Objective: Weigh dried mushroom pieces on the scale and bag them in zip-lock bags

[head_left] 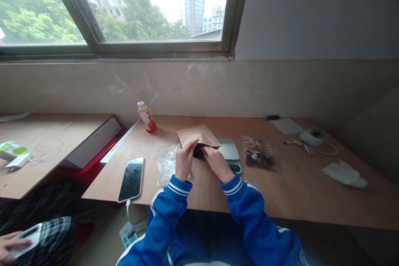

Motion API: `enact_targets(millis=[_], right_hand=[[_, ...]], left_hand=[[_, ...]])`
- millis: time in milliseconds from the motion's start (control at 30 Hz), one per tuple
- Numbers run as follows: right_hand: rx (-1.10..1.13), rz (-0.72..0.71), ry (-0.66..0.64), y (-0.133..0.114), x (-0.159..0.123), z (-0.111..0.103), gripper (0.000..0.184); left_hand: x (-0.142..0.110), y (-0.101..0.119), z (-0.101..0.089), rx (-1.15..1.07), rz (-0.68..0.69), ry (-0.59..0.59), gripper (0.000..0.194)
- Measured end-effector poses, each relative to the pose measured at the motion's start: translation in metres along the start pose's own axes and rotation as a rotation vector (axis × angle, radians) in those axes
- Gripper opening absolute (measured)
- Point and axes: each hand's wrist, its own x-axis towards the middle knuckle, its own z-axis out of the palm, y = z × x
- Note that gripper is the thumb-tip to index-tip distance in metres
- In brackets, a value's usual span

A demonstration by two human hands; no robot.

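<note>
Between both hands is a brown kraft paper bag (199,134), its dark mouth turned toward me and held apart. My left hand (186,158) pinches the left side of the opening. On the right side, my right hand (215,162) grips the edge, its fingertips partly hidden at the mouth. What lies inside the bag cannot be seen. Crumpled clear plastic (165,164) rests beside my left hand. Just behind my right hand sits a small silver digital scale (229,149), partly covered by the bag and the hand.
A red-and-white bottle (147,118) stands at the back left, with a plugged-in phone (131,179) nearer the front edge. Rightward lie zip bags of dark parts (260,156), a white dome camera (312,137) with cables, and a crumpled white item (344,173). Another person's hand (12,244) holds a phone at lower left.
</note>
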Motion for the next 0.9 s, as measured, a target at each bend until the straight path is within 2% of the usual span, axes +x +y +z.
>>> enact_targets(millis=[100,200,300,400,500,600,667,700,767,833,867,900], right_hand=[[-0.005,-0.036,0.012,-0.006,-0.005,-0.014,0.029],[0.083,-0.030,0.121,-0.012,-0.012,-0.032,0.025],[0.168,0.040,0.228,-0.007,-0.024,-0.050,0.022],[0.230,0.151,0.312,0.019,-0.035,-0.062,0.023],[0.252,0.269,0.381,0.060,-0.037,-0.062,0.030],[0.141,0.349,0.332,0.095,-0.025,-0.055,0.033],[-0.028,0.360,0.270,0.106,-0.015,-0.049,0.030],[-0.117,0.351,0.275,0.106,-0.011,-0.047,0.030],[-0.240,0.296,0.382,0.095,-0.006,-0.044,0.031],[-0.247,0.184,0.520,0.072,-0.009,-0.039,0.030],[-0.214,0.104,0.547,0.058,-0.012,-0.036,0.030],[-0.166,0.012,0.510,0.042,-0.014,-0.032,0.029]], left_hand=[[0.004,0.000,-0.001,0.005,-0.001,-0.004,0.025],[0.007,-0.002,0.000,0.012,-0.010,-0.007,0.025],[0.010,-0.005,0.000,0.021,-0.014,0.001,0.025],[0.012,-0.005,-0.001,0.030,-0.016,0.012,0.025],[0.013,-0.004,-0.002,0.030,-0.020,0.008,0.025],[0.013,-0.004,-0.003,0.022,-0.022,0.000,0.025],[0.013,-0.003,-0.003,0.025,-0.026,0.001,0.025],[0.013,-0.003,-0.002,0.027,-0.028,0.004,0.025],[0.014,-0.003,-0.002,0.031,-0.032,0.012,0.025],[0.014,-0.003,0.000,0.027,-0.042,0.018,0.024],[0.013,-0.003,0.000,0.021,-0.050,0.018,0.025],[0.013,-0.002,0.001,0.014,-0.059,0.018,0.025]])
